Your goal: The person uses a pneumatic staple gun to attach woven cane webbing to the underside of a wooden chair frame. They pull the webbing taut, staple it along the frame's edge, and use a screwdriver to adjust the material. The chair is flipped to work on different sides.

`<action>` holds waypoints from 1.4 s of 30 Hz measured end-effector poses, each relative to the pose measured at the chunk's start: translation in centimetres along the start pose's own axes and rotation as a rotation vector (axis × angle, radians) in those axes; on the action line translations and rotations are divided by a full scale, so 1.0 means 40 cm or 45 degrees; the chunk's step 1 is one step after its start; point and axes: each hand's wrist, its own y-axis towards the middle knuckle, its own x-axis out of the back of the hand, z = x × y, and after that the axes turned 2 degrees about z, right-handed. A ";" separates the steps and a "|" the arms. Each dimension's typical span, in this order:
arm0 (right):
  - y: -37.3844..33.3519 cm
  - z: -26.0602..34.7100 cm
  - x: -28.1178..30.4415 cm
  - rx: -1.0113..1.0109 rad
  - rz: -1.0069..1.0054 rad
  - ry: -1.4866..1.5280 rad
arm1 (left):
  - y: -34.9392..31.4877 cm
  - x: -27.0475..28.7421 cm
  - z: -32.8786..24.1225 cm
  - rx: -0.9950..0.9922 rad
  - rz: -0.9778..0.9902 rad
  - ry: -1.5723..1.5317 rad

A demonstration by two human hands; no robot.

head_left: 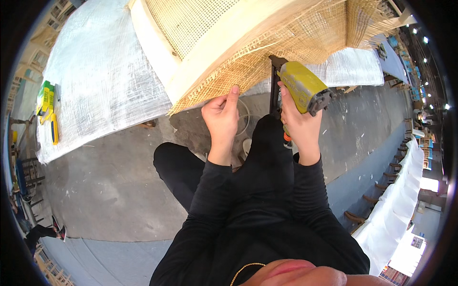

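A sheet of woven cane webbing [315, 40] hangs over the near side of a pale curved wooden frame [210, 62]. Its frayed lower edge is pinched between the thumb and fingers of my left hand [222, 117]. My right hand [304, 128] is wrapped round the handle of a yellow-green and black staple gun [300, 81]. The gun's nose is up against or very close to the cane, to the right of my left hand; contact cannot be made out.
Wrapped in clear plastic, the worktable [102, 66] carries the frame. On its left lie a green-and-yellow pack [46, 99] and a yellow utility knife [54, 128]. A hose [246, 114] hangs below the edge. White sheeting [389, 205] covers a row of furniture at right.
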 end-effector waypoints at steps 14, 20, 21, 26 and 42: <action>0.000 -0.018 0.000 0.111 0.004 -0.152 | 0.014 0.014 0.004 -0.009 0.073 -0.005; 0.006 0.012 0.006 0.026 0.076 -0.154 | 0.009 0.009 0.002 0.007 0.055 -0.018; 0.007 0.017 0.012 0.037 0.104 -0.218 | 0.006 0.009 0.002 0.001 0.066 -0.020; 0.014 0.018 0.017 0.072 0.087 -0.197 | 0.005 0.007 0.004 0.011 0.092 0.010; 0.001 0.013 -0.011 0.161 0.048 -0.052 | 0.007 0.012 -0.011 0.006 0.059 0.087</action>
